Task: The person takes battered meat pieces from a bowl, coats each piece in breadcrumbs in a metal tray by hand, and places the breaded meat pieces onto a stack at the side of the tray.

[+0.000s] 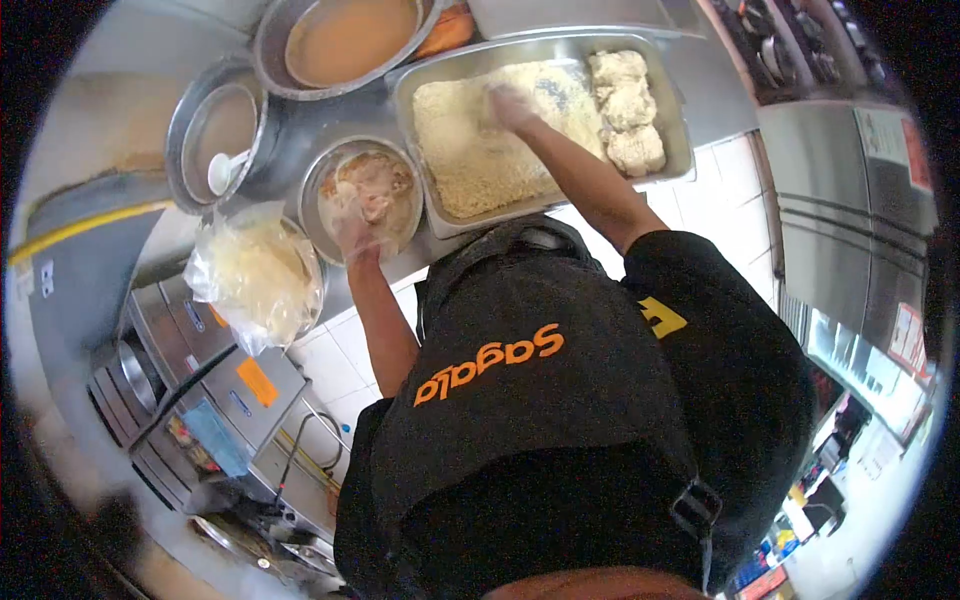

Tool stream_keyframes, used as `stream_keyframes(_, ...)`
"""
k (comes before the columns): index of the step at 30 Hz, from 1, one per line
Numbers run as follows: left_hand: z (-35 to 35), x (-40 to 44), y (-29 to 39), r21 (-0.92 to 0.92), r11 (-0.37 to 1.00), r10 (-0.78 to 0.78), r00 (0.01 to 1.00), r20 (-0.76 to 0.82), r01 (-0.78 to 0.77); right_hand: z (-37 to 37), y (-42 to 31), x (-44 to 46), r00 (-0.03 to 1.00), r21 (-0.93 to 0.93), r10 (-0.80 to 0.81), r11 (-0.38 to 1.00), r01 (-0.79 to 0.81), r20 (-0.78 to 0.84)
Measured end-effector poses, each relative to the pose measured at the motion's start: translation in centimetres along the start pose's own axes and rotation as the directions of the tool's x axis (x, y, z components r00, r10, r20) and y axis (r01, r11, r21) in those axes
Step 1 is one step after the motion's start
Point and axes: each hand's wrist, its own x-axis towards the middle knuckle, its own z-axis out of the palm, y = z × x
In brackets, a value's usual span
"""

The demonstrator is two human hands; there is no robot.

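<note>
My left hand (357,236) reaches into a round metal bowl (309,205), touching pale pink pieces of what looks like raw meat (378,190) in a whitish coating. Its fingers blend with the coated pieces, so their grip is unclear. My right hand (510,107) is over a large metal tray (683,150) spread with yellowish breadcrumbs (475,175). Motion blurs that hand, and its fingers cannot be made out. Several crumb-coated pieces (627,105) are lined up along the tray's right end.
Behind the bowl stands a big basin (268,50) of brownish liquid. Left of it, a smaller basin (180,150) holds a white scoop (222,172). A clear plastic bag (255,275) with pale contents sits at the near left. Metal drawers (235,390) are below, left.
</note>
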Motion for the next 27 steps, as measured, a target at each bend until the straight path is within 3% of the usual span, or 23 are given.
stream_keyframes(2,-1.4,0.1,1.4,-0.467,0.884,-0.046,0.998,-0.05,0.017,-1.4,-0.9,-1.2,0.995,-0.049,0.044,0.998,-0.039,0.09)
stream_keyframes(3,-2.7,0.1,2.6,-0.717,0.687,-0.131,0.991,0.031,0.113,-0.8,0.5,-0.9,0.967,-0.023,0.066,0.998,-0.062,0.248)
stream_keyframes(4,-4.0,0.1,3.8,-0.889,0.415,-0.214,0.97,0.111,0.193,-3.7,-1.1,-1.7,0.906,0.027,0.131,0.987,-0.155,0.403)
stream_keyframes(5,-5.9,0.4,5.4,-0.944,0.007,-0.276,0.908,0.314,0.329,-7.2,-3.2,-2.7,0.815,0.045,0.192,0.965,-0.258,0.546)
stream_keyframes(6,-7.4,0.8,6.6,-0.825,-0.405,-0.249,0.821,0.514,0.394,-8.4,-3.6,-3.4,0.833,0.041,0.219,0.96,-0.277,0.507)
stream_keyframes(9,-9.0,1.0,8.1,-0.859,-0.33,-0.14,0.88,0.455,0.391,-11.5,-3.4,-5.7,0.876,0.079,0.263,0.944,-0.32,0.405)
stream_keyframes(12,-7.2,1.0,6.9,-0.84,-0.398,-0.116,0.888,0.445,0.369,-16.1,-2.5,-8.1,0.913,0.252,0.279,0.899,-0.357,0.299)
stream_keyframes(14,-6.4,0.8,5.4,-0.826,-0.413,-0.164,0.86,0.483,0.384,-18.2,-1.0,-9.3,0.927,0.431,0.313,0.821,-0.374,0.209)
stream_keyframes(15,-6.2,0.7,4.8,-0.819,-0.42,-0.187,0.845,0.5,0.391,-19.5,-0.3,-9.5,0.923,0.389,0.336,0.838,-0.383,0.186)
stream_keyframes(19,-8.2,0.6,5.3,-0.874,-0.14,-0.326,0.812,0.485,0.466,-21.9,5.4,-9.7,0.878,0.165,0.448,0.865,-0.474,0.17)
stream_keyframes(21,-8.9,0.6,5.4,-0.865,0.001,-0.395,0.795,0.46,0.501,-21.3,10.6,-9.6,0.906,0.159,0.396,0.894,-0.418,0.151)
stream_keyframes(23,-5.0,1.1,1.7,-0.839,0.456,-0.263,0.945,0.192,0.297,-20.4,15.6,-10.0,0.974,0.276,0.214,0.934,-0.225,0.069)
stream_keyframes(25,-6.2,1.0,2.8,-0.77,0.578,-0.256,0.956,0.143,0.27,-21.2,15.7,-10.2,0.936,-0.024,0.339,0.939,-0.343,-0.092)
stream_keyframes(26,-7.7,1.2,3.8,-0.782,0.5,-0.355,0.911,0.208,0.373,-21.8,15.6,-10.1,0.909,-0.166,0.374,0.9,-0.404,-0.185)
stream_keyframes(27,-9.4,1.3,5.1,-0.784,0.41,-0.446,0.852,0.273,0.466,-22.3,15.2,-9.8,0.894,-0.112,0.389,0.901,-0.419,-0.221)
